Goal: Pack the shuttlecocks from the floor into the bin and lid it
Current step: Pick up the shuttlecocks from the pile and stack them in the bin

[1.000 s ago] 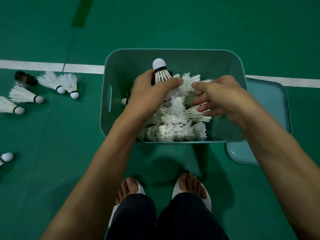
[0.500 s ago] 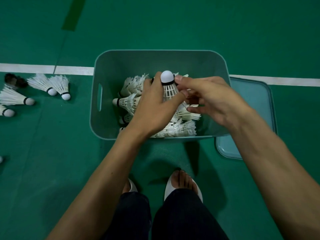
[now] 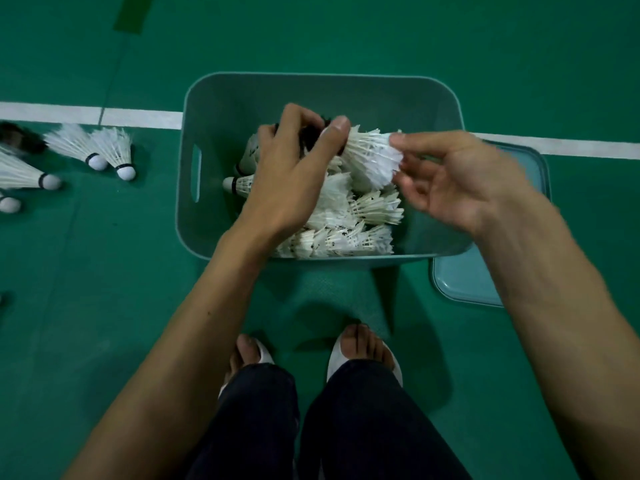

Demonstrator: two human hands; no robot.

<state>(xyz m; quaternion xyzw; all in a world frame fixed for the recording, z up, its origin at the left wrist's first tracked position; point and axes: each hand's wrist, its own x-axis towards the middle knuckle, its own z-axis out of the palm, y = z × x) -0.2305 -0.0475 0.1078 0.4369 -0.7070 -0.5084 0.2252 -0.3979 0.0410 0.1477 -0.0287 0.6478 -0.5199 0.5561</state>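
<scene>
Bin (image 3: 214, 109): teal and lidless, it is sitting on the green floor just ahead of the person's feet, with a slot handle in its left wall.
Pile (image 3: 346, 220): white shuttlecocks are lying heaped inside the bin, mostly toward its near and right sides.
Left hand (image 3: 291, 174): it is reaching over the bin and curling around the held shuttlecock (image 3: 370, 157), thumb on top near the cork end, feathers pointing right.
Right hand (image 3: 460, 181): it is hovering over the bin's right side, thumb and fingertips meeting the held shuttlecock's feather rim. Blur is hiding whether it is pinching or only touching, so I cannot tell.
Lid (image 3: 460, 278): pale teal, it is lying flat on the floor against the bin's right side, partly hidden by the right forearm.
Loose shuttlecocks (image 3: 116, 150): several are lying on the floor well left of the bin.
</scene>
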